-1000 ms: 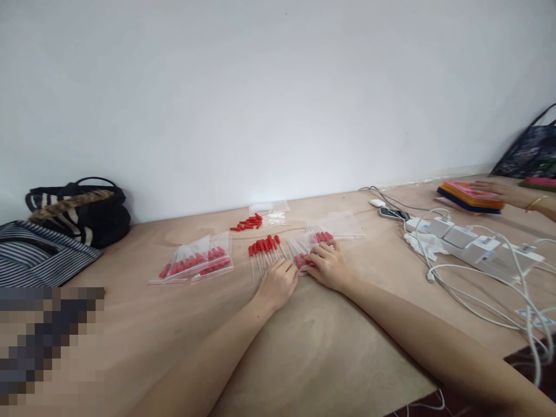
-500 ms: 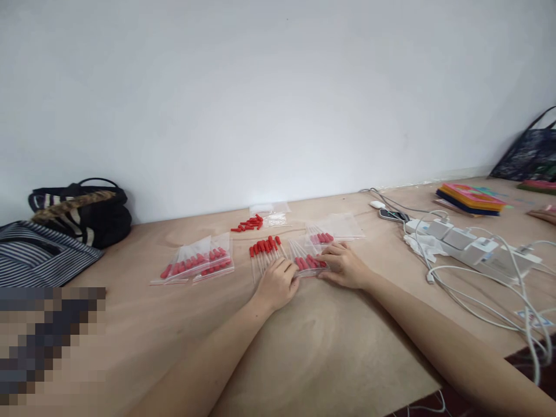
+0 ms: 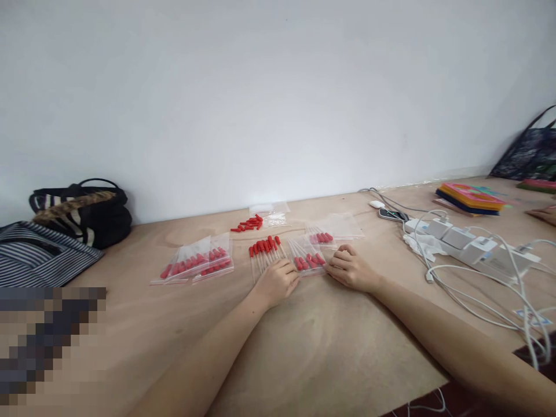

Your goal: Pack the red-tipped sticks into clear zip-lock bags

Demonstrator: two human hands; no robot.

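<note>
A clear zip bag (image 3: 307, 272) holding several droppers with red rubber bulbs lies flat in front of me. At its lower left corner, the curled fingers of my left hand (image 3: 278, 282) pinch the edge. My right hand (image 3: 353, 270) is closed at the lower right corner, fingertips on the bag's edge; the thumb is partly hidden. Loose droppers with red bulbs (image 3: 264, 246) lie side by side just beyond my left hand. Another bag of droppers (image 3: 321, 238) sits behind the one between my hands.
Filled bags (image 3: 195, 260) overlap at the left. Loose red bulbs (image 3: 248, 223) and clear tubes (image 3: 275, 219) lie near the wall. On the right are a power strip (image 3: 469, 246) with white cables, a phone (image 3: 393, 214) and coloured sheets (image 3: 471, 198). A black bag (image 3: 108, 214) stands at left.
My right hand has drawn back to the right, off the red bulbs to the bag's edge, its fingers curling in. My left hand has barely moved.
</note>
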